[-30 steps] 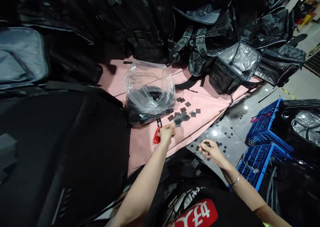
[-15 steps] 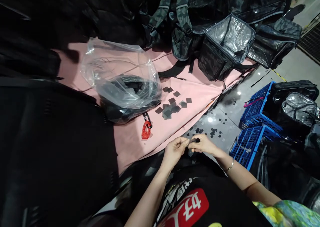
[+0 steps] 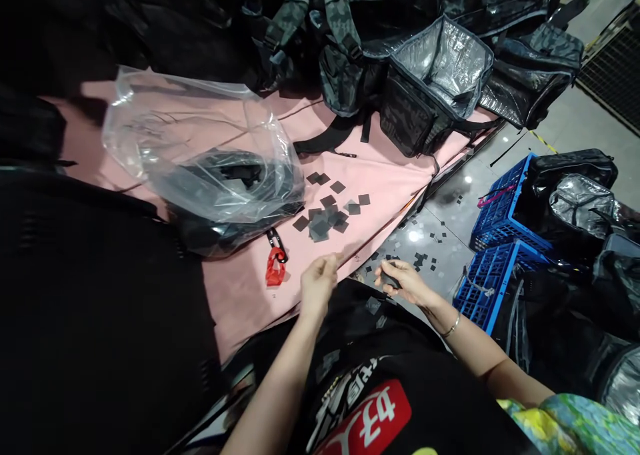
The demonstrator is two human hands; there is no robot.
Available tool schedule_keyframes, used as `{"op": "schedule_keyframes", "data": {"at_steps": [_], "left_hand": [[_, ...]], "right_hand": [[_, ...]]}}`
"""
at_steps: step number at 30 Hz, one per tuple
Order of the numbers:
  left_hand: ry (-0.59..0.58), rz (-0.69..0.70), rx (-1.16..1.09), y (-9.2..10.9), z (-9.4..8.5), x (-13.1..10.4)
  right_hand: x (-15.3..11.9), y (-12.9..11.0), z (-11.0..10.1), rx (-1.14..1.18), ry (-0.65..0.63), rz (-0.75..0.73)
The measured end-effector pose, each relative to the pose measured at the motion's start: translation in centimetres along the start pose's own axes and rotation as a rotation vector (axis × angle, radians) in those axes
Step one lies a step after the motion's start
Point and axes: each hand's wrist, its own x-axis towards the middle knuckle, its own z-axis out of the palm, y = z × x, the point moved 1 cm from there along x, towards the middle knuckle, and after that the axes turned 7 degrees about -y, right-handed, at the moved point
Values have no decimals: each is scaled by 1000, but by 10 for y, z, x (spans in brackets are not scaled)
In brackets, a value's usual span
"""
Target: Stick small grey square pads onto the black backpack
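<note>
Two bare hands work apart from each other at the near edge of a pink cloth (image 3: 240, 315). The left hand (image 3: 319, 283) is over that edge, fingertips drawn together; whether a piece sits in the pinch, I cannot tell. The right hand (image 3: 406, 285) holds a dark piece (image 3: 391, 279) between thumb and curled fingers (its exact shape is hard to make out), out past the cloth and above the floor (image 3: 450, 211).

Dark squares (image 3: 320, 224) lie loosely on the cloth, some overlapping, just beyond the left hand. A red strip (image 3: 275, 268) lies near that hand, on its outer side, touching a black loop (image 3: 277, 243). Farther back, a clear bag (image 3: 185, 121) rests on the cloth with something dark inside. Small scraps (image 3: 423, 260) are scattered on the floor beyond the right hand, and blue crates (image 3: 487, 281) stand to its right.
</note>
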Motion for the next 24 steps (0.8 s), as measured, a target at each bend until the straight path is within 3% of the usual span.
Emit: {"op": "schedule_keyframes", "data": {"at_steps": [3,8,12,17,24], "left_hand": [[-160,51,37,-2,18,-39],[-78,163,141,7,29,-65],[-55,153,77,5,20,-55],[-98,-24,-187,5,6,-24],[-276,-151,-388,13,8,-13]], "right_hand": [[5,6,3,-20,36,-13],[10,14,14,-144,106,-36],[7,11,15,-101,3,-2],[-3,-2,8,75,-102,12],[-7,-11,10,-34,-14,-16]]}}
